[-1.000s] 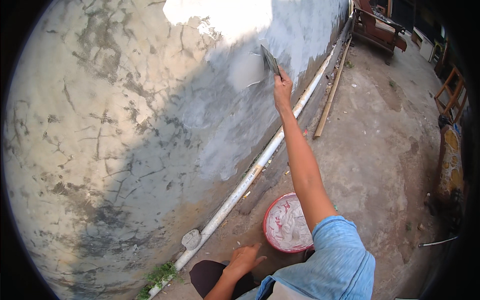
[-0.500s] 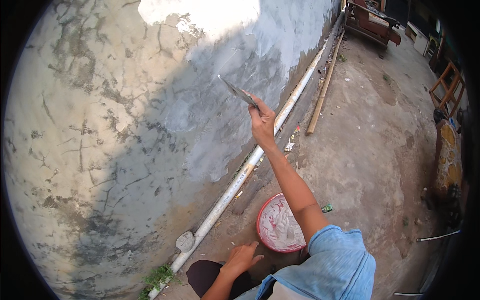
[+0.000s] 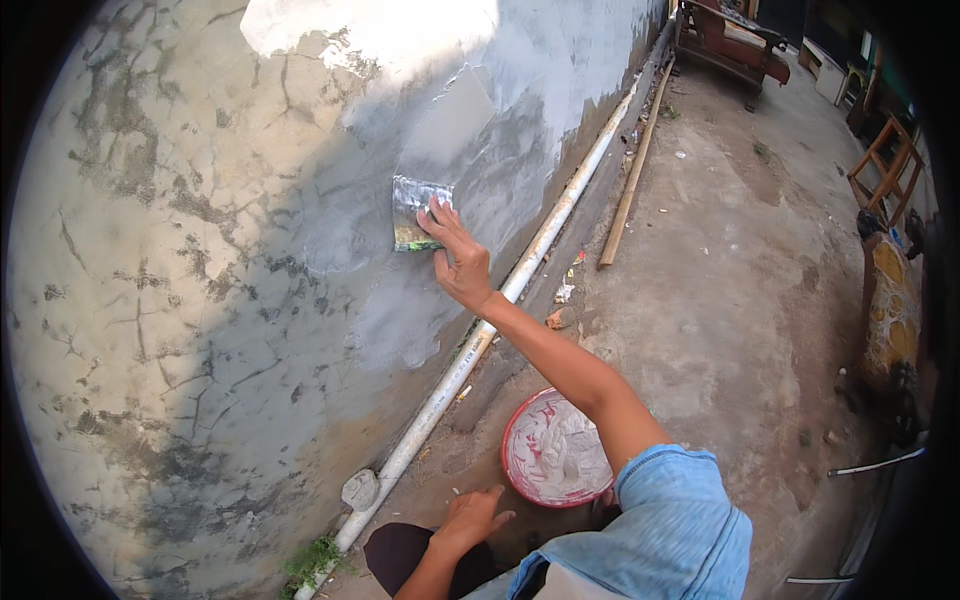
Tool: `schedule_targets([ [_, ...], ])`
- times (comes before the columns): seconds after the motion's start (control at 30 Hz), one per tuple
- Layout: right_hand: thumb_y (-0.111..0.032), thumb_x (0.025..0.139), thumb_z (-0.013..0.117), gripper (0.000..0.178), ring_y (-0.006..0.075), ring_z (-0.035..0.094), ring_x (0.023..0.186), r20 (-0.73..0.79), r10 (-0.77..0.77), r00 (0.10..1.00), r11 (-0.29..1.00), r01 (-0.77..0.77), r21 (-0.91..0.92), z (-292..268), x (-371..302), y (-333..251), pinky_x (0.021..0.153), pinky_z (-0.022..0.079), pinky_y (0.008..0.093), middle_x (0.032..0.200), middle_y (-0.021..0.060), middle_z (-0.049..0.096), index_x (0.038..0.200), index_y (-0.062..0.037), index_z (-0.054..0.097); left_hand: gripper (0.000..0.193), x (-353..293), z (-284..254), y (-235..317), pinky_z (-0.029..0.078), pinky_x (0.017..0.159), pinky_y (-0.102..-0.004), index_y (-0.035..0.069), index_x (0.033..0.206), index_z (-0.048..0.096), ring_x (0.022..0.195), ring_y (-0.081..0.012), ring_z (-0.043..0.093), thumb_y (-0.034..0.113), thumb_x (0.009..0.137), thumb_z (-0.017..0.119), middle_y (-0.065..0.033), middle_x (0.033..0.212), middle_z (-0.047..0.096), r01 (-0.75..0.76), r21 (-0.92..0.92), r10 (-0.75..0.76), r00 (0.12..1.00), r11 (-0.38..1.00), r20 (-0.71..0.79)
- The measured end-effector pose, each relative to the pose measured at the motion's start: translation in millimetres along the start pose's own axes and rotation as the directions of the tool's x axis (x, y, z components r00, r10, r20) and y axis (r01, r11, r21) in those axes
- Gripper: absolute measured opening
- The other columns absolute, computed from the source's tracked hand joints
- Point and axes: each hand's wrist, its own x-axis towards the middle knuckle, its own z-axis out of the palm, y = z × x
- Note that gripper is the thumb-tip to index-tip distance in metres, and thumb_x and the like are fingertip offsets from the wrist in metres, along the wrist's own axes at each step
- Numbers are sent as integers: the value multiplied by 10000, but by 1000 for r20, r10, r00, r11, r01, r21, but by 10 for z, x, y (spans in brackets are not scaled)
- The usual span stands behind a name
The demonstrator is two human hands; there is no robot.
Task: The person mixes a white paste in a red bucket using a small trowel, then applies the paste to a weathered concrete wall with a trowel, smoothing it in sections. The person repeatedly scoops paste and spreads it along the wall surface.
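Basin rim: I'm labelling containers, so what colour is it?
The basin rim is red; it shows best in the head view.

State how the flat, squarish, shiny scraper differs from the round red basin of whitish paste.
The flat, squarish, shiny scraper has corners; the round red basin of whitish paste has none. The right hand holds the scraper at the grey wall; the basin sits on the ground. Both are partly covered: the scraper by fingers, the basin by the right arm.

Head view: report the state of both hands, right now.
Left hand: open, nothing visible in it.
Right hand: closed, holding the flat scraper.
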Motion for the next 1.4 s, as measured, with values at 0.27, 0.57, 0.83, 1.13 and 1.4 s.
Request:
schedule_targets([
  [0.27, -4, 914, 493, 353, 34, 457, 693, -204, 403, 892, 881, -317, 351, -971, 1349, 637, 625, 390, 229, 861, -47, 626, 1213, -21, 680, 564, -67, 45, 8, 479, 956, -454, 48, 1285, 570, 1099, -381, 620, 438, 890, 670, -229, 1162, 652, 42, 28, -41, 999, 999, -9],
  [0.57, -50, 815, 496, 457, 71, 455, 554, -248, 431, 868, 901, -397, 175, -709, 1587, 807, 555, 396, 269, 669, -20, 575, 1212, -113, 713, 557, -105, -24, 0, 496, 935, -456, 51, 1281, 579, 1086, -389, 625, 425, 881, 682, -234, 1160, 650, 54, -9, -54, 998, 999, -13],
  [0.83, 86, 761, 472, 554, 174, 716, 949, -179, 155, 971, 978, -126, 164, -269, 774, -1, 796, 542, 279, 1089, 78, 742, 1184, -164, 726, 554, -46, -1, 31, 492, 943, -456, 40, 1286, 572, 1094, -391, 619, 400, 882, 688, -231, 1166, 647, 45, 10, -45, 999, 999, -15],
  [1.13, 68, 836, 475, 436, 100, 648, 890, 363, 383, 850, 836, -486, 256, -436, 66, -705, 765, 514, 275, 1054, 61, 725, 1196, -38, 694, 507, -142, 37, -35, 518, 862, -456, 35, 1212, 574, 989, -374, 659, 390, 872, 697, -201, 1031, 679, -6, 38, 12, 989, 999, -144],
  [1.4, 58, 874, 472, 544, 216, 617, 1091, -142, 400, 905, 914, -384, 128, -404, 899, 194, 788, 487, 267, 1275, 145, 629, 1399, -65, 543, 558, -183, 1, 16, 509, 897, -459, 48, 1283, 567, 1014, -391, 649, 412, 878, 685, -241, 1063, 673, 18, 10, -17, 996, 1000, -92],
])
